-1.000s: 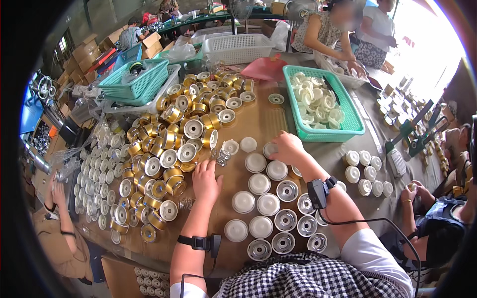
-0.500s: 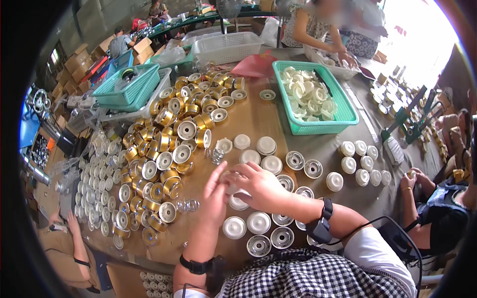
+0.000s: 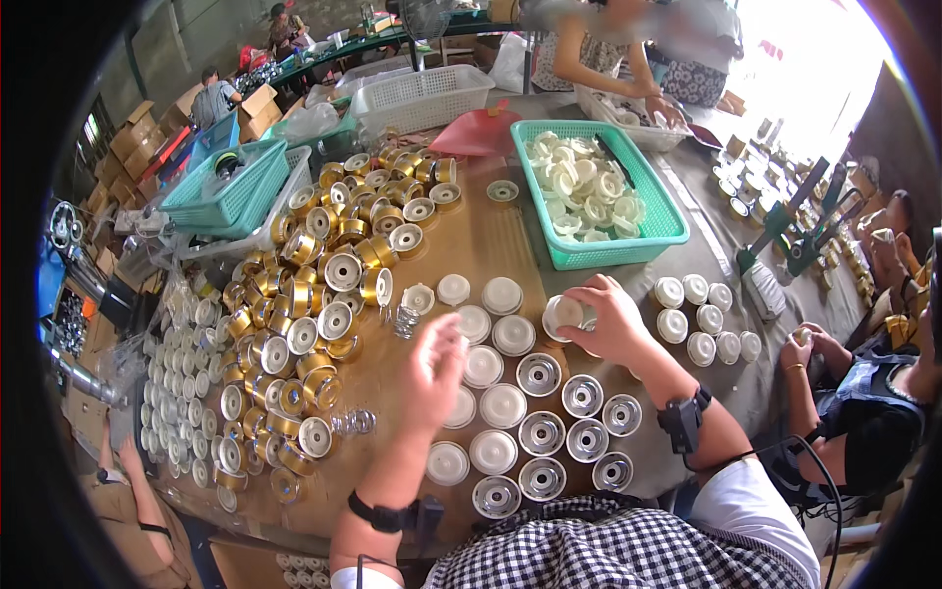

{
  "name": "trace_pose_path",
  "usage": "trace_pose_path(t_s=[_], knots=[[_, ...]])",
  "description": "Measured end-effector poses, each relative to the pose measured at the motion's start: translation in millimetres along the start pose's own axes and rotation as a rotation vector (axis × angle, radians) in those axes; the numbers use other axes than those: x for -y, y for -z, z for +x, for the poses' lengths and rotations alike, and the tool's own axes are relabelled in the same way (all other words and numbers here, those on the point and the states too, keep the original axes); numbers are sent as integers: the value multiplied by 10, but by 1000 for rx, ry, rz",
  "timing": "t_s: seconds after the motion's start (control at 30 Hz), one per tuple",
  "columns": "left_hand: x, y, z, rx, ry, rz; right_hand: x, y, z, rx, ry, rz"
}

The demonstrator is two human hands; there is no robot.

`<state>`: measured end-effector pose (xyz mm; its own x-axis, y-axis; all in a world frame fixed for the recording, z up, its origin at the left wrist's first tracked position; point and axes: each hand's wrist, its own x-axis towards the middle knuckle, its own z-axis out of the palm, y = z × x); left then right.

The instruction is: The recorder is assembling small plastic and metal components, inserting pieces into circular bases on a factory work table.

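Note:
My right hand point(image 3: 613, 321) reaches over the right part of the group of parts, thumb and fingers closed around a round white plastic cap point(image 3: 562, 314) that sits at a metal cup's place. Left of it, my left hand point(image 3: 437, 365) is raised beside the white caps, its fingers smeared by motion; whether it holds anything is unclear. Several metal cups capped with white discs point(image 3: 494, 452) stand between my forearms. To their right are several open silver cups point(image 3: 542, 433) with ring-shaped insides. A coil spring point(image 3: 404, 321) lies left of my left hand, and more springs point(image 3: 353, 422) lie nearer me.
A heap of gold-sided metal cups point(image 3: 314, 304) covers the left side, with bagged white parts point(image 3: 177, 373) beyond. A green basket point(image 3: 677, 236) of white rings stands ahead. Capped pieces point(image 3: 701, 348) and a green hand press point(image 3: 785, 245) are at the right. Co-workers sit around.
My hands were together over the parts and have separated. My right hand moved right to a white cap; my left stayed near the middle. The view shifted slightly.

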<state>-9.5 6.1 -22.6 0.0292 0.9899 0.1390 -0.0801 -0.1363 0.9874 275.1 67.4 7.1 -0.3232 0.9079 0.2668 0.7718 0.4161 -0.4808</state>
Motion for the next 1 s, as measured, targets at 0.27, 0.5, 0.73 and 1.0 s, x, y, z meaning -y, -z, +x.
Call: trace_pose_path(t_s=[0.27,0.5,0.73,1.0], knots=[[216,536,1043,19,-142,1351,-234,-280,72,238,-136,-171],[643,374,1308,277,-47,1762,-311,-368,45,190,-81,-90],[858,451,1347,158,-157,1804,-336,-387,-6,147,-120,-60],[260,467,1350,-419,-146,1016,-280,-343,16,158,-137,-129]])
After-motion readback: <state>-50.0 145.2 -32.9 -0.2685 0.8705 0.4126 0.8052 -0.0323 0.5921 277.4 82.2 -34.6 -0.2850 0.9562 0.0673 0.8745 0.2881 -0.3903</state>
